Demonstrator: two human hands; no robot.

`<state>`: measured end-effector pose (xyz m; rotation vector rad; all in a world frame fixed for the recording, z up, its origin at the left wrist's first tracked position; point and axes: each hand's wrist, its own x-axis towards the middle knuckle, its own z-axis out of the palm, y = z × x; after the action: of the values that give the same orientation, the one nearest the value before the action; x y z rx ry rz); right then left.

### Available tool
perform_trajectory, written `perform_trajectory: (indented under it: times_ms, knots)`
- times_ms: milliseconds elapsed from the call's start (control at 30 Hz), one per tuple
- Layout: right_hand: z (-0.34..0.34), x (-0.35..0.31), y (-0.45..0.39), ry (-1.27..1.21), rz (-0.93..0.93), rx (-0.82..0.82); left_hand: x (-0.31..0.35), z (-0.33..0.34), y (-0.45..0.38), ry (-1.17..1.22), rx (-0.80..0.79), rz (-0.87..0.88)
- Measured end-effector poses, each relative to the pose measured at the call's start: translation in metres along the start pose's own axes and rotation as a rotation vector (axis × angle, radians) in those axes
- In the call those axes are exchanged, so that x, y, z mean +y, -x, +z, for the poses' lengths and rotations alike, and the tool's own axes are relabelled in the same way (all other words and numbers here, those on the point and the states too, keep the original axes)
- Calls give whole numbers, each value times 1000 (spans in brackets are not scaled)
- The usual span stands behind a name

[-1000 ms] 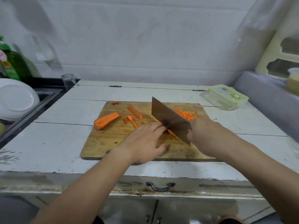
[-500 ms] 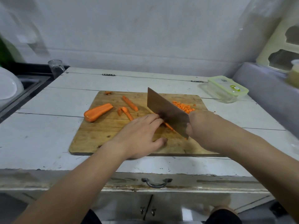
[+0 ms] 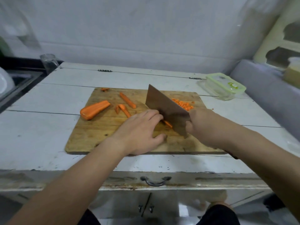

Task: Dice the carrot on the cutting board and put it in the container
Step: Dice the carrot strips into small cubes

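Observation:
A wooden cutting board (image 3: 103,135) lies on the white worktop. My right hand (image 3: 206,125) grips a broad cleaver (image 3: 164,108), its edge down on a carrot strip (image 3: 168,123). My left hand (image 3: 141,132) holds that strip down with fingertips curled against the blade. A large carrot half (image 3: 94,109) lies at the board's left, with two strips (image 3: 128,102) and small offcuts beside it. A pile of diced carrot (image 3: 184,105) sits behind the blade. The clear container with a green-rimmed lid (image 3: 225,85) stands closed at the back right.
A glass (image 3: 47,62) stands at the worktop's back left corner beside a dark sink (image 3: 21,78) with white dishes. A grey ledge (image 3: 266,95) rises on the right. A drawer handle (image 3: 155,181) sits below the front edge.
The view has shifted slightly. Both hands stay at the same carrot strip, with the cleaver working against my left fingertips; the other carrot pieces have not moved.

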<state>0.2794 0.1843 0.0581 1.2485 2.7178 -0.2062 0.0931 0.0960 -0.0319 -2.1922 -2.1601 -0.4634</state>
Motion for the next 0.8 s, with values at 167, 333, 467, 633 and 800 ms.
perform_trajectory:
  times_ms: [167, 333, 467, 633, 800]
  knots:
    - [0, -15, -17, 36, -59, 77, 2, -2, -2, -11, 7, -2]
    - [-7, 8, -18, -156, 28, 12, 2, -3, -3, 9, -11, -4]
    - [-8, 21, -11, -309, 8, -14, -2, -1, -3, 66, 6, -11]
    - [-16, 52, -8, -799, 38, -31, 2, -3, -3, 372, 284, -162]
    - [-19, 63, -16, -1276, 54, -217, 28, -33, -29, 1604, 468, -760]
